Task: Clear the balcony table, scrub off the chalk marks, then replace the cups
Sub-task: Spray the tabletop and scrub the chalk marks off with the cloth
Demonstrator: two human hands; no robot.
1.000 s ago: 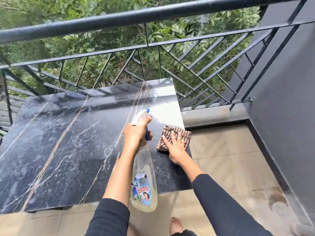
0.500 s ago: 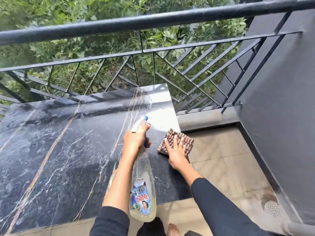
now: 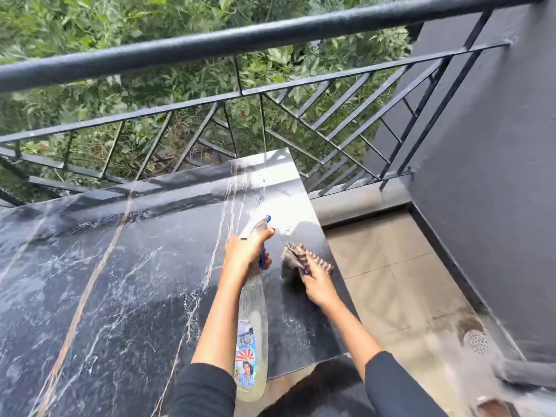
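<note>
The black marble-look tabletop with white and tan veins (image 3: 120, 281) is polished and glossy, mirroring the railing, with a wet, whitish sheen near its far right corner. The clear plastic spray bottle with a blue trigger (image 3: 252, 332) is smooth and see-through under a glossy printed label. The brown checked woven cloth (image 3: 296, 257) looks soft and crumpled. The dark painted metal railing (image 3: 228, 42) is matt, the grey wall (image 3: 493, 182) faintly rough, the beige floor tiles (image 3: 388, 266) dull.
</note>
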